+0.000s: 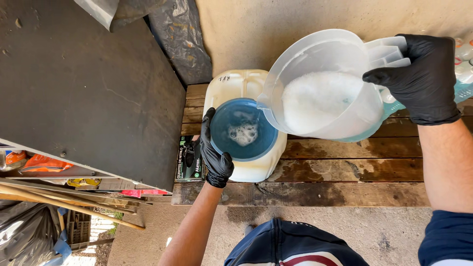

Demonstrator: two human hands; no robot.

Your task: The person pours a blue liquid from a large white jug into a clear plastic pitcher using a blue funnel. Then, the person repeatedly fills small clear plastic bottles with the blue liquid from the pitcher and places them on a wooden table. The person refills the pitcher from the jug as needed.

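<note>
R hand (426, 79), black glove: closed round the handle of a translucent plastic jug (320, 83), fingers wrapped, thumb over the top. Jug tilted, spout down-left over the funnel, prob. so the foamy white liquid (318, 101) inside runs to the lip. No stream visible at the spout.

L hand (214, 152), black glove: fingers curled on the near-left rim of a blue funnel (244, 129), pinching the edge; looks like steadying it against tipping. Funnel holds a patch of suds at the centre, sits on top of a white jerrycan (246, 170).

Jerrycan stands upright on a wet wooden bench (354, 170), near its left end, w/ its front face close to the bench's near edge. Glove box (189, 160), green and black, lies just beside the can on the left, touching or nearly so.

Room: bench top to the right of the can is open planks, damp-stained. Left side tight, dark board (93, 88) slanting in close to the bench end. Rear bounded by a pale wall (295, 24). Bottles at far right edge, too cropped to detail.
</note>
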